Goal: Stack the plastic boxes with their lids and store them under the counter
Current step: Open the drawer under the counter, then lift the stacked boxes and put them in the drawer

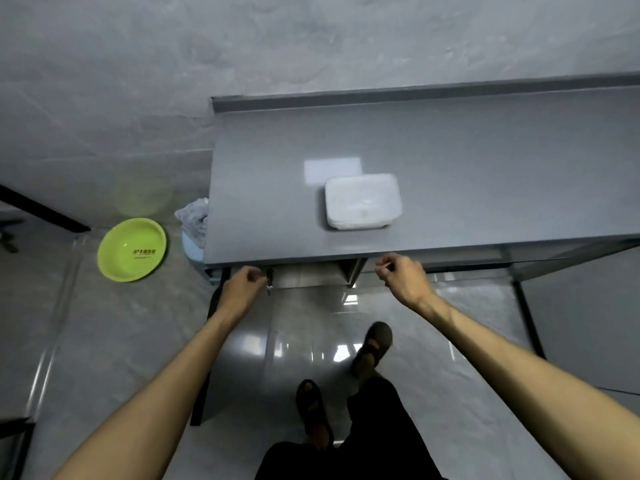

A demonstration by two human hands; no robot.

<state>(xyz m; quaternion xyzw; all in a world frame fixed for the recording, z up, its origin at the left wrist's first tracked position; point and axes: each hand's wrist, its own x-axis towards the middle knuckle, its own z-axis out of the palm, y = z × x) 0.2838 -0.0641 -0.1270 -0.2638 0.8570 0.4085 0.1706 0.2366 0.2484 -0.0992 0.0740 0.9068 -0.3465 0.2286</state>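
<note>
1. Right now I judge I am at the storing step: both my hands sit at the front edge of the counter (450,140), low by the cabinet front beneath it, while the stack of plastic boxes (363,201) rests on top, near the front edge and between my two arms.
2. Left hand (246,281): curled into a loose fist just beside a small metal latch (269,277) under the counter lip. It is too blurred to tell if I touch or grip it.
3. Right hand (401,273): fingers bent and pinched at the lip of the counter, perhaps on a door edge; I cannot tell if anything is held.
4. Next, I reckon, the space below must be opened, then both hands go up to lift the stack level.
5. Count: one lidded stack, its number of boxes unclear; one pale flat rectangle (332,170) behind it, a lid or only a reflection; one green basin (132,249) on the floor; one cloth bundle (194,218) at the counter's left end.
</note>
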